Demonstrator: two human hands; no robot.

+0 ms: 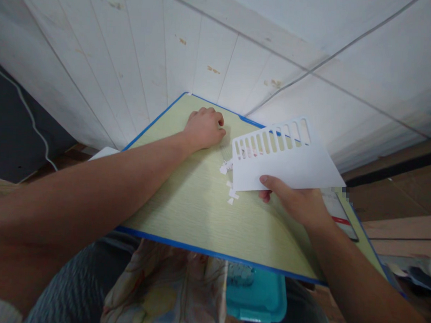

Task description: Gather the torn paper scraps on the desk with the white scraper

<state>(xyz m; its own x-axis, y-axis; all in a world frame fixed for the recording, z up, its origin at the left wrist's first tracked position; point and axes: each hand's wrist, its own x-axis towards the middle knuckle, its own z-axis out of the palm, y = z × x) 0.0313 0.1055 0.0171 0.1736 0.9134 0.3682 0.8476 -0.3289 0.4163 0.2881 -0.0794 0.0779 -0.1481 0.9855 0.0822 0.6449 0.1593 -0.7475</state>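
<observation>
My right hand (288,197) grips the lower edge of a white paper sheet (289,169), thumb on its near face. A row of rounded slots, widening toward the right, is cut along the upper part of this sheet, which is raised and tilted over the table (193,203). Toward the far corner, my left hand (205,127) is closed with its fingers curled under; whatever they may hold is hidden. Small white paper scraps (232,194) lie on the tabletop between my hands, some partly behind the sheet.
White panelled walls (191,52) meet behind the blue-edged table. At the right, a flat object with a red stripe (340,220) lies partly behind my right wrist. Below the near edge are a teal plastic container (256,295) and a patterned cloth (168,292). A cable (346,48) runs along the wall.
</observation>
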